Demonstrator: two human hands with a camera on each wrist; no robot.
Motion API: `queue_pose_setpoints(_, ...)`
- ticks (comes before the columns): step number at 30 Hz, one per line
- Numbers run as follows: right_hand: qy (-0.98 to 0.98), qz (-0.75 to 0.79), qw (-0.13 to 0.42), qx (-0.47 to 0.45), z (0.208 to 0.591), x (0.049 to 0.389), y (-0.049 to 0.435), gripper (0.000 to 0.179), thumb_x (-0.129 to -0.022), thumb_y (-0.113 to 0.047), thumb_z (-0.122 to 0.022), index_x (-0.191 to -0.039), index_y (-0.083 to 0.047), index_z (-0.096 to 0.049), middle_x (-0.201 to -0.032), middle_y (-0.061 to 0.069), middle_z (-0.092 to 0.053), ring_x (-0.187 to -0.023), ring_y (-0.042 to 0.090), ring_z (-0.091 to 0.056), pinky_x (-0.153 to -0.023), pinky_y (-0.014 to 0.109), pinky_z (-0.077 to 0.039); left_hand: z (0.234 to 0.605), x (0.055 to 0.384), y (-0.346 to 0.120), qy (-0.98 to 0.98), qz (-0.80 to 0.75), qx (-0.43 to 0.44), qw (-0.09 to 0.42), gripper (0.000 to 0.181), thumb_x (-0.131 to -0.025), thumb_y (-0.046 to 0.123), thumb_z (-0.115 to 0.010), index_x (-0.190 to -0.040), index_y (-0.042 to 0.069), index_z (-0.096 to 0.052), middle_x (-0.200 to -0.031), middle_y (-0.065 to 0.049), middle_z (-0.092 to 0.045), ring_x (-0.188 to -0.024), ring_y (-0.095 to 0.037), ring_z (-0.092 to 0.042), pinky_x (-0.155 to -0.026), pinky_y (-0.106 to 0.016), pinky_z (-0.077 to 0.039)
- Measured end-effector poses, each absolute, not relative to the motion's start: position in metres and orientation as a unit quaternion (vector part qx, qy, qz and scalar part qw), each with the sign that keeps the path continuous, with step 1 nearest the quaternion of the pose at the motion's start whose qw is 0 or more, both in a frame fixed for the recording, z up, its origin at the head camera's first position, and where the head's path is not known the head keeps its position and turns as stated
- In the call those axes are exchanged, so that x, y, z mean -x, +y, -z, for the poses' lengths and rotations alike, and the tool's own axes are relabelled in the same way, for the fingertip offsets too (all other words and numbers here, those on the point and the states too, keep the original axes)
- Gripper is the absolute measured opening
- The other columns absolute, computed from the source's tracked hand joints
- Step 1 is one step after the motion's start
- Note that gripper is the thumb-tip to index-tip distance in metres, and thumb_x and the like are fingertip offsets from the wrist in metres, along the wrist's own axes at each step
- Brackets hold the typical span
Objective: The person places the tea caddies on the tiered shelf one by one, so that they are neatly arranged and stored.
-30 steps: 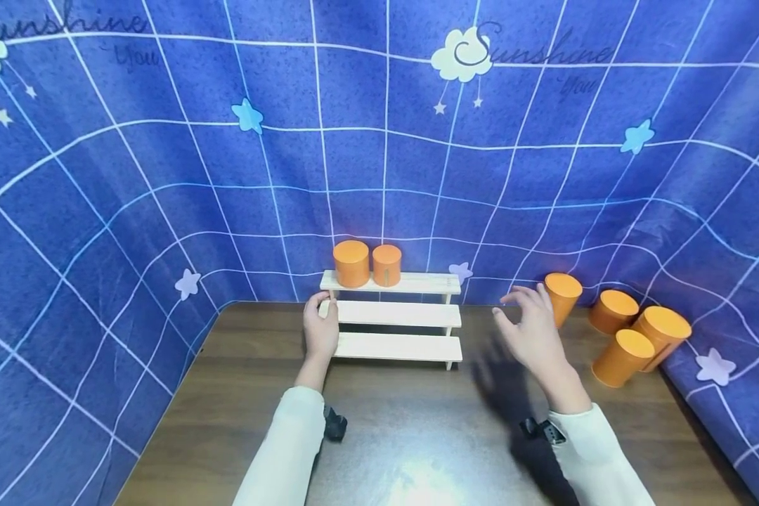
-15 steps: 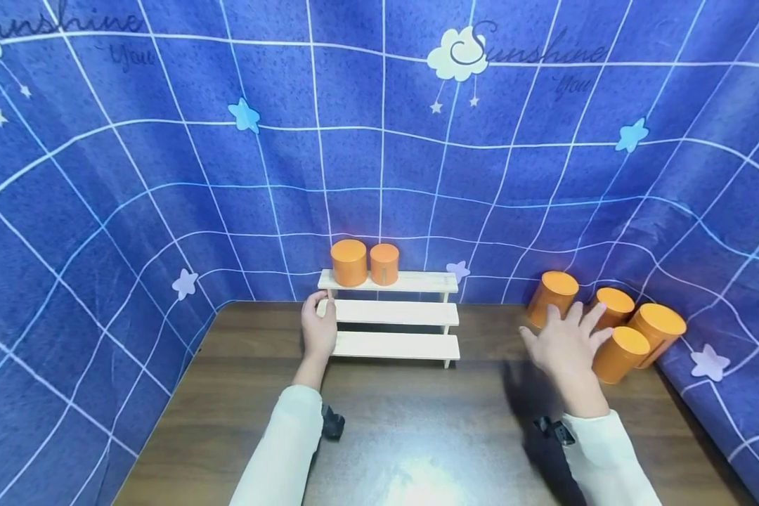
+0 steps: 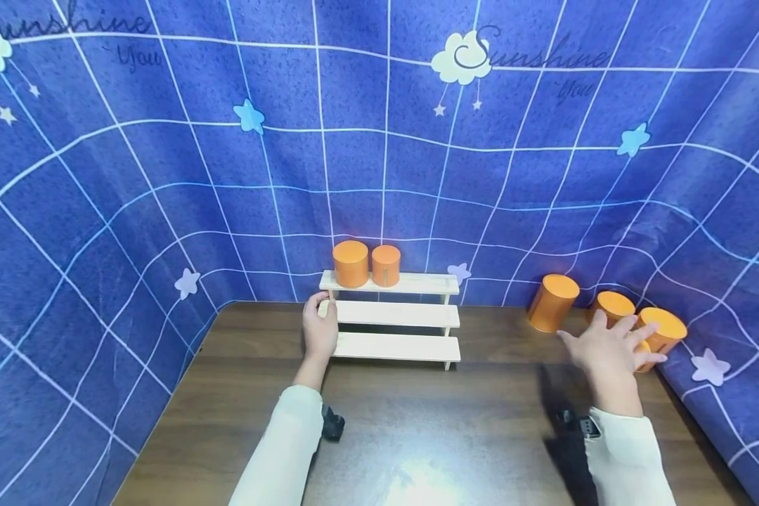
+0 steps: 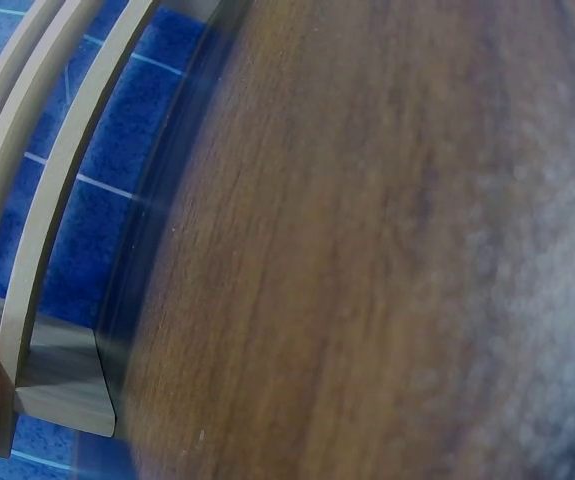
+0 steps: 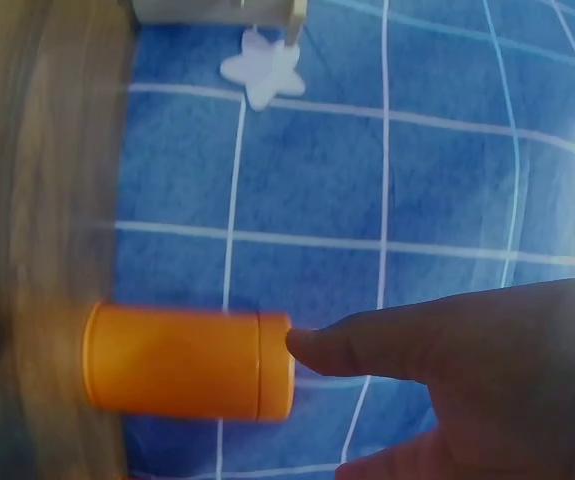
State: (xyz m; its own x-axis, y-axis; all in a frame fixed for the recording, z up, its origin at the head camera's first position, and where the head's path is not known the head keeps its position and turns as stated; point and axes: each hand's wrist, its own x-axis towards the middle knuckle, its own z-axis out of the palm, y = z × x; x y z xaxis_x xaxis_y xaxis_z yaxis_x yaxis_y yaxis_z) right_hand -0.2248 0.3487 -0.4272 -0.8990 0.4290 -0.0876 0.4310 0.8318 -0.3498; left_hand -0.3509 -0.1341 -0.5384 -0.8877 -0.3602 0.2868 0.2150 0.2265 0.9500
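A pale wooden three-step shelf [image 3: 395, 313] stands at the back of the brown table [image 3: 417, 422]. Two orange cans [image 3: 351, 263] [image 3: 386, 265] stand on its top step. My left hand [image 3: 319, 329] grips the shelf's left end; the left wrist view shows its slats [image 4: 47, 230] and a fingertip beside them. My right hand [image 3: 612, 344] hovers with spread fingers over a can [image 3: 644, 355] that it mostly hides. In the right wrist view a finger [image 5: 367, 345] reaches the lid end of an orange can [image 5: 187, 362].
Three more orange cans [image 3: 552, 302] [image 3: 613, 306] [image 3: 662, 329] stand at the table's right rear, against the blue star-patterned cloth [image 3: 379, 140] that walls the table on three sides. Bare tabletop lies in front of the shelf.
My right hand has swept from near the shelf's right end rightward to the cluster of cans, covering one. The left hand has stayed on the shelf.
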Motion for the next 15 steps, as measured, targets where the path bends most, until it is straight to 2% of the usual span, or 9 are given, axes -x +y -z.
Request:
queue_pose_setpoints(4,0.945,0.21,0.024,-0.251,0.428,0.223,0.362,0.109,-0.099,-0.061,-0.057,-0.163,0.007,-0.003,-0.157,0.051,0.027,-0.14,0.075,0.033,-0.103,0.098,0.004,0.541,0.353,-0.134,-0.749,0.619,-0.046,0.234,0.027,-0.105,0.012,-0.061,-0.129,0.001,-0.064,-0.135,-0.02,-0.062,-0.14,-0.034,-0.053,-0.126,-0.049,-0.035)
queue_pose_setpoints(8,0.932,0.247,0.019,-0.266,0.425,0.22,0.373,0.112,-0.099,-0.063,-0.054,-0.161,0.012,0.001,-0.156,0.054,0.025,-0.141,0.075,0.031,-0.11,0.094,-0.006,0.543,0.354,-0.135,-0.748,0.619,-0.048,0.237,0.026,-0.105,0.011,-0.06,-0.129,0.001,-0.064,-0.135,-0.019,-0.062,-0.14,-0.032,-0.053,-0.125,-0.047,-0.035)
queue_pose_setpoints(11,0.918,0.283,0.008,-0.279,0.42,0.216,0.382,0.11,-0.1,-0.059,-0.053,-0.161,0.013,0.002,-0.156,0.054,0.023,-0.145,0.076,0.023,-0.115,0.089,-0.012,0.543,0.355,-0.135,-0.747,0.619,-0.047,0.237,0.026,-0.105,0.011,-0.061,-0.129,0.001,-0.064,-0.135,-0.019,-0.062,-0.14,-0.032,-0.053,-0.125,-0.047,-0.035)
queue_pose_setpoints(15,0.896,0.33,0.02,-0.297,0.417,0.208,0.395,0.108,-0.1,-0.053,-0.059,-0.162,0.011,0.002,-0.161,0.051,0.014,-0.148,0.074,0.001,-0.116,0.085,-0.02,0.541,0.354,-0.133,-0.747,0.618,-0.051,0.241,0.025,-0.104,0.01,-0.061,-0.128,0.0,-0.065,-0.134,-0.02,-0.062,-0.14,-0.033,-0.053,-0.126,-0.048,-0.035)
